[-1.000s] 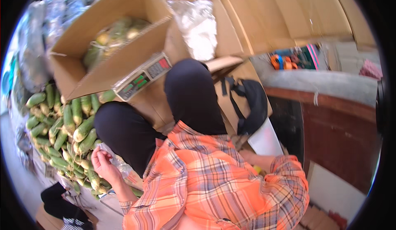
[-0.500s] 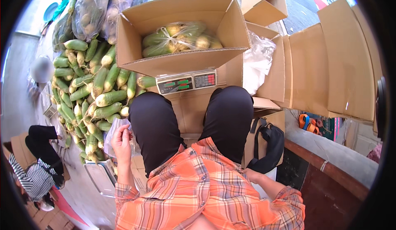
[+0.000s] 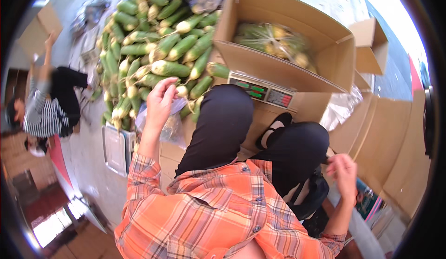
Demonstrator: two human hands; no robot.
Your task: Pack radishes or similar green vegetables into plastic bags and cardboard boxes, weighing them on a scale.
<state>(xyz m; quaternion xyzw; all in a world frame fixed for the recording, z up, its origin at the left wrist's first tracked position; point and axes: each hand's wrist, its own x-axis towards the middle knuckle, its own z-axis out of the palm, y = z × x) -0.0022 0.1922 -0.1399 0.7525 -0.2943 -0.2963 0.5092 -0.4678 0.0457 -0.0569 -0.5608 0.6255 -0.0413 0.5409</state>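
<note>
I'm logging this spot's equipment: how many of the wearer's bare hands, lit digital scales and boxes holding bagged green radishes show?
Bare left hand and right hand: 2
Lit digital scale: 1
Cardboard box holding bagged green radishes: 1
Total: 4

Grey flr (image 3: 88,147) w/ green veg pile (image 3: 170,68) on it.

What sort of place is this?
Probably a produce packing spot: there's a heap of long green radishes with pale ends, an open brown cardboard box holding a clear plastic bag of vegetables, and apparently a digital scale panel.
</note>
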